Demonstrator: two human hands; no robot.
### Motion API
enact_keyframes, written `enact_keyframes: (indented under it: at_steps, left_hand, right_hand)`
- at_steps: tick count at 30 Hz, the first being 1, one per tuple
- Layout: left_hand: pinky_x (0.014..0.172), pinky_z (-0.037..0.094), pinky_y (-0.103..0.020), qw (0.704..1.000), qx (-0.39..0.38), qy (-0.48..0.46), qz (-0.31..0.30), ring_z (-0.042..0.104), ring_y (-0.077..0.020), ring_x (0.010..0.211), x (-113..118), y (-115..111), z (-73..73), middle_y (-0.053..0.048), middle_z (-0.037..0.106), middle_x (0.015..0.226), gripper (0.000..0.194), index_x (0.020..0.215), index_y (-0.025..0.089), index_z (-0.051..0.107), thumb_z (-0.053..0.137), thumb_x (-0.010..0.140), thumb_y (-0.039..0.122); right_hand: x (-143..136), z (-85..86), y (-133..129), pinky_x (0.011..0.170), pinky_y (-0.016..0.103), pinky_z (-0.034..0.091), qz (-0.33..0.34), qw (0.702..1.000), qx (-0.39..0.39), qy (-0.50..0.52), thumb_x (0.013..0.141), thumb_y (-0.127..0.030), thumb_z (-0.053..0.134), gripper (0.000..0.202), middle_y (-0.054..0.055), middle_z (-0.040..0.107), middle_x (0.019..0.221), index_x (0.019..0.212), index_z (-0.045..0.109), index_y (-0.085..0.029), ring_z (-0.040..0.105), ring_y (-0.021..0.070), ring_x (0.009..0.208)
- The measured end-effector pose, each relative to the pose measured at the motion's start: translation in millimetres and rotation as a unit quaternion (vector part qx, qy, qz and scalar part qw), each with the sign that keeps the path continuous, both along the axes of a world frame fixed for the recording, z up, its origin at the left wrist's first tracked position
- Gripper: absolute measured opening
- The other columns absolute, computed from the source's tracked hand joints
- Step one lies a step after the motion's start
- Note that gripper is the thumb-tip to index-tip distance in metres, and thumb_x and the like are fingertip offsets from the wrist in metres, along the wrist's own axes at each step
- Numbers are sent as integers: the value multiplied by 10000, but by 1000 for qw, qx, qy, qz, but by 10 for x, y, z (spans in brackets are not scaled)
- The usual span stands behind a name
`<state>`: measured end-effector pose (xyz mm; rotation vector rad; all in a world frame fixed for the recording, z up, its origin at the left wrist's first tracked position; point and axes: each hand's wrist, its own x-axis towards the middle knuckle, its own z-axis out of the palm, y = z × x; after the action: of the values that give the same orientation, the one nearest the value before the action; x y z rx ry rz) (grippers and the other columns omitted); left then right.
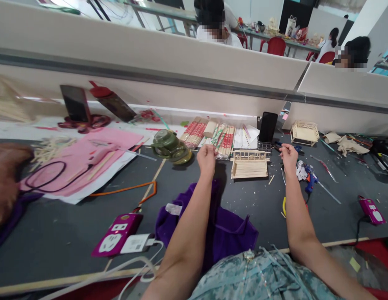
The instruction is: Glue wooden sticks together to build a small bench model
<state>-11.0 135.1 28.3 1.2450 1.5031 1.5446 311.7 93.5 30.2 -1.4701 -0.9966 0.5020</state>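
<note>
My left hand (206,157) is closed in a pinch above the dark tabletop, near packs of chopsticks. What its fingertips hold, if anything, is too small to make out. My right hand (289,156) is also pinched, off to the right, and its contents cannot be made out either. Between the two hands stands a miniature bench (249,170) built of thin pale wooden sticks, with a railed back. Beyond it a black phone (268,128) leans upright. Under my left forearm lies a purple cloth (234,233).
A green-lidded jar (171,148) stands left of my left hand. Near my right forearm are a blue glue gun (311,181) and crumpled paper. Another small stick model (304,132) sits farther back. A magenta power strip (118,233) lies front left; a co-worker's arm (9,183) is at the left edge.
</note>
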Motion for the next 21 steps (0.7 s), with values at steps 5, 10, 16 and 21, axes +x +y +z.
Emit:
enact_keyframes:
  at_steps: [5,10,16,21]
  left_hand:
    - [442,337,-224,994,5,-101,-27,339,-115,417,166,-533,119,84,318,477,393,704,249,436,483,929,567]
    - [428,334,-235,909,-143,-294,-260,358,-96,419,704,-1438,155,69,399,475,394,664,214,541,764,758,525]
    - [526,469,-268,852,-194,-356,-331,557,-141,548,855,-1967,305,12,568,590,299,641,194,604,819,676,398]
    - [552,548,-278,782,-203,-391,-441,654,-171,590,799,-2001,517,-28,646,643,404,723,158,682,911,633,479]
  right_hand:
    - [-430,113,-466,382,226,285,34,999,-16,37,936,-564,515,423,-28,623,626,959,697,-182,375,81,367]
    - [-1186,282,-1143,818,358,560,235,965,78,-89,991,-491,536,345,83,755,975,1001,758,-228,695,212,889]
    - [-1320,568,-1478,823,396,580,429,898,76,56,969,-518,590,349,92,770,974,921,798,-241,717,232,889]
    - [-1348,658,-1539,841,433,590,410,840,25,354,857,-630,669,432,70,723,769,718,763,-231,720,270,864]
